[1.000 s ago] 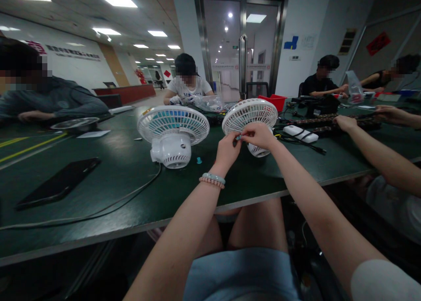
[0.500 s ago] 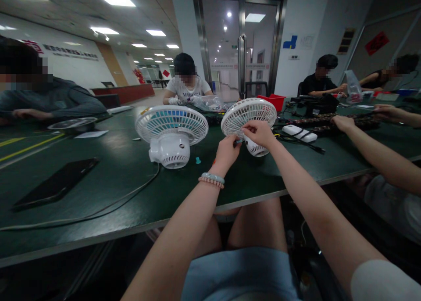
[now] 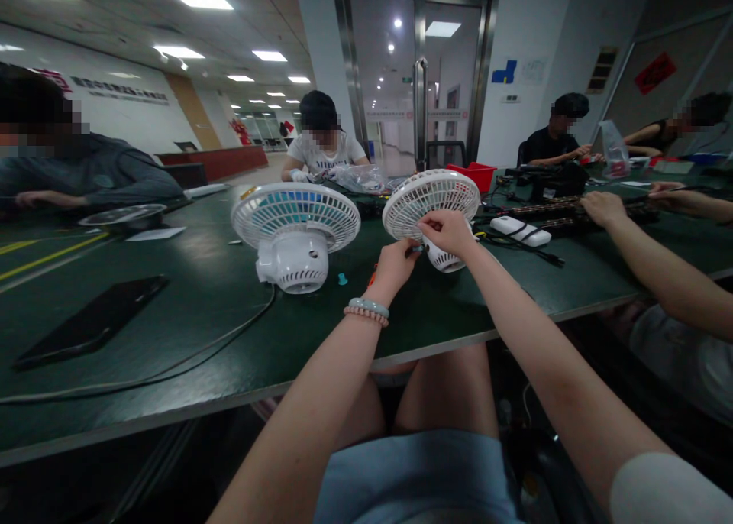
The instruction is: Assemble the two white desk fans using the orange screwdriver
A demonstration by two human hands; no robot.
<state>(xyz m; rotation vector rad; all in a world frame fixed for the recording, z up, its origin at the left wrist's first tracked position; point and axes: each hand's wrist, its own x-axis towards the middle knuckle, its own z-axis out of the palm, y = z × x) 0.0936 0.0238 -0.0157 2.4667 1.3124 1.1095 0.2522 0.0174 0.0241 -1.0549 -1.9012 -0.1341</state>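
The smaller white fan (image 3: 438, 195) stands tilted on the table, its grille facing up and away and its motor housing (image 3: 443, 260) toward me. My left hand (image 3: 395, 268) is closed around a slim dark tool (image 3: 413, 250), whose tip points at the housing; its exact kind is hidden by the fingers. An orange bit (image 3: 372, 276) shows at that hand's outer edge. With bent fingers, my right hand (image 3: 451, 232) grips the back of the same fan between grille and housing. A larger white fan (image 3: 295, 237) rests to the left, untouched. Between them lies a small teal plastic piece (image 3: 342, 279).
A black phone (image 3: 92, 321) and a grey cable (image 3: 217, 341) lie at left on the green table (image 3: 188, 310). To the right are a white power strip (image 3: 521, 231) and black cords. A red bin (image 3: 475, 176) stands behind. A neighbour's hands (image 3: 607, 209) work at right; other people sit around.
Both hands stay at the smaller fan. The left hand has tilted slightly, so more of the orange bit shows. The view has shifted a little.
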